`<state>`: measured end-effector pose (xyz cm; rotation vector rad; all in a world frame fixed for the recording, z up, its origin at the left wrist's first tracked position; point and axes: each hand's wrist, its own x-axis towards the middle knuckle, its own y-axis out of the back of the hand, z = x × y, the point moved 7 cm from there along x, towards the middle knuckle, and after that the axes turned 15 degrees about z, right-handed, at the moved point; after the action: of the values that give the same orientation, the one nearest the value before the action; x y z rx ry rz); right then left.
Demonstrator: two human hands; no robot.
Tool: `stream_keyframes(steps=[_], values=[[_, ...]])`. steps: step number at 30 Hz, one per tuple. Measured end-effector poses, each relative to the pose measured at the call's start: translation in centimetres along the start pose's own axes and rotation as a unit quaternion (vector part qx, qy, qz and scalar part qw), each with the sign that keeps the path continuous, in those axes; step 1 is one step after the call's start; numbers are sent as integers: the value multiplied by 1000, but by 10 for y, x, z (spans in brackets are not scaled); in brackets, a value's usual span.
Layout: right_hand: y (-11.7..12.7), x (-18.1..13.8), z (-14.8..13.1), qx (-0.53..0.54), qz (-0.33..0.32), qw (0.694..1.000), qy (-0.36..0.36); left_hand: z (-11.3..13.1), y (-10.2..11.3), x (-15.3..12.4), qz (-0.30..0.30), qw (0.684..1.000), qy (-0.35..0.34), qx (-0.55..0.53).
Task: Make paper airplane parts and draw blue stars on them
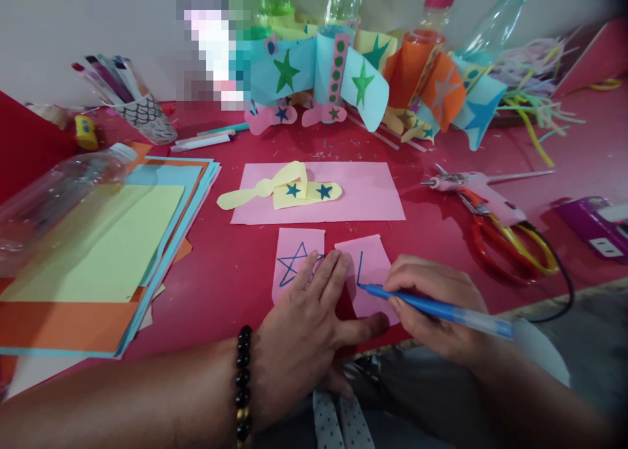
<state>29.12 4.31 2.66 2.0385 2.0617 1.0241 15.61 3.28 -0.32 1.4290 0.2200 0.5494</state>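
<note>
My left hand [307, 328] lies flat with fingers stretched out, pressing on two small pink paper pieces at the table's near edge. The left pink piece [294, 256] bears a blue drawn star. The right pink piece [370, 266] carries a short blue line. My right hand [434, 305] grips a blue marker pen [441, 310], with its tip touching the right pink piece. A black bead bracelet [243, 383] sits on my left wrist.
A larger pink sheet [363, 194] with yellow star-marked cutouts [287, 188] lies beyond. A coloured paper stack [103, 252] and clear bottle [53, 194] are at left. The glue gun [478, 190], red scissors [510, 243], decorated bottles [343, 69] and pen cup [142, 118] sit around.
</note>
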Motion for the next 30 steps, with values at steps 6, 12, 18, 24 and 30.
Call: stream_keyframes(steps=[6, 12, 18, 24, 30], values=[[-4, -4, 0, 28, -12, 1000, -2, 1, 6, 1, -5, 1000, 3, 3], [-4, -6, -3, 39, -6, 999, 11, 1, 4, -1, 3, 1000, 11, 1], [18, 2, 8, -53, 109, 992, -18, -3, -3, -5, 30, 999, 5, -16], [16, 5, 18, -98, 107, 989, -31, -5, -4, -3, 29, 999, 2, -26], [14, 6, 19, -113, 106, 987, -35, -3, -3, -2, 17, 999, 5, -31]])
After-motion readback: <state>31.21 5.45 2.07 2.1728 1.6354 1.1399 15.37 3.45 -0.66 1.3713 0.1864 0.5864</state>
